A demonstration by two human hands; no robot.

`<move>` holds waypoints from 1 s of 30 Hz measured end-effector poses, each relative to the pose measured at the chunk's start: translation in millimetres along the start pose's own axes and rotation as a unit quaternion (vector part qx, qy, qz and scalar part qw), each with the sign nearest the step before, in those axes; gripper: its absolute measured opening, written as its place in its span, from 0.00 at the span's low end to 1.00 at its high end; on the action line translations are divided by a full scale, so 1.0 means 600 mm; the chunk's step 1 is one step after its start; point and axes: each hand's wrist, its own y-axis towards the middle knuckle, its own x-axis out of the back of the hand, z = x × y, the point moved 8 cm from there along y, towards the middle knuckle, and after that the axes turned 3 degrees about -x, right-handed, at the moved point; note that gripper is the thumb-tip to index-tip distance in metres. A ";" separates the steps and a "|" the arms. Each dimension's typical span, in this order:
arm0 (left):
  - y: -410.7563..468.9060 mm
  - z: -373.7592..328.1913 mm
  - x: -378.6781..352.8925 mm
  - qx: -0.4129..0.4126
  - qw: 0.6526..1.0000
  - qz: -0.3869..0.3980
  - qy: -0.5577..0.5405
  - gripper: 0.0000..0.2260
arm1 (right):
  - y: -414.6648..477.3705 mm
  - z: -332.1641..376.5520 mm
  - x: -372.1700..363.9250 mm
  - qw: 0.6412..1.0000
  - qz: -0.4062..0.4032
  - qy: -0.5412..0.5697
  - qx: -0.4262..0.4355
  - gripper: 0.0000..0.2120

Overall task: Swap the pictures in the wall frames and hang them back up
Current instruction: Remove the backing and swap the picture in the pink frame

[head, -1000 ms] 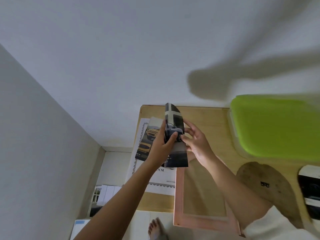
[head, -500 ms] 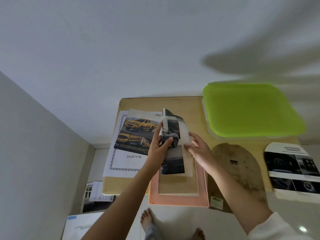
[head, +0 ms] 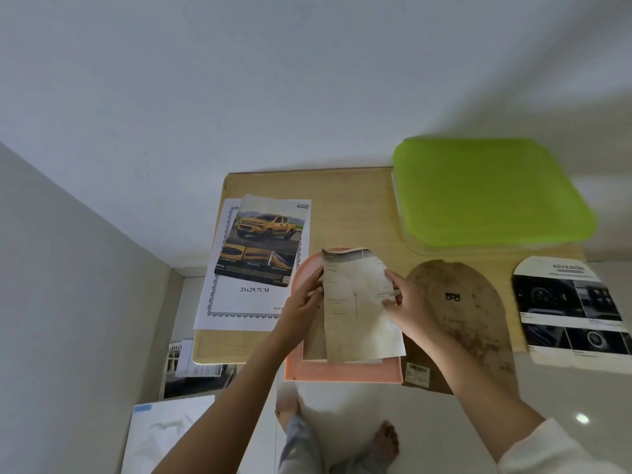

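An arch-topped picture (head: 359, 309) lies with its pale printed back up over the pink arched frame (head: 342, 374) on the wooden table (head: 342, 206). My left hand (head: 302, 304) grips its left edge and my right hand (head: 405, 307) pinches its right edge. To the right lies the brown arched backing board (head: 461, 319). A yellow truck picture (head: 265, 242) rests on a white bordered insert sheet (head: 239, 309) at the left. Another arch-cut car-interior picture (head: 571, 313) lies at the far right.
A lime-green lidded box (head: 489, 193) sits on the table's back right. White walls close the left and back sides. Leaflets (head: 191, 364) and a white sheet (head: 164, 436) lie on the floor at the lower left. My bare feet (head: 386, 439) stand on the tiles below the table.
The picture was held upright between both hands with the car side showing; it has been turned over and lowered onto the pink frame. The view has tilted down.
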 end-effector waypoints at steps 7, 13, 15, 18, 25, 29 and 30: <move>-0.005 0.005 0.020 -0.024 0.997 -0.035 0.063 0.18 | -0.026 -0.009 -0.004 0.996 -0.011 -0.088 0.023 0.28; -0.016 0.021 0.034 -0.037 0.961 -0.089 0.258 0.22 | -0.037 -0.024 -0.013 0.990 -0.023 -0.138 -0.001 0.29; -0.023 0.032 0.038 -0.004 0.942 -0.103 0.319 0.23 | -0.038 -0.027 -0.016 0.988 -0.022 -0.150 -0.007 0.30; -0.036 0.044 0.042 0.027 0.921 -0.111 0.373 0.25 | -0.038 -0.029 -0.023 0.990 -0.020 -0.141 -0.005 0.31; -0.048 0.064 0.041 0.033 0.910 -0.087 0.404 0.25 | -0.039 -0.032 -0.042 0.991 -0.014 -0.131 -0.006 0.32; -0.048 0.066 0.041 0.038 0.910 -0.082 0.404 0.25 | -0.039 -0.034 -0.047 0.991 -0.024 -0.128 -0.004 0.32; -0.048 0.065 0.041 0.038 0.910 -0.082 0.404 0.25 | -0.039 -0.034 -0.047 0.991 -0.026 -0.129 -0.004 0.32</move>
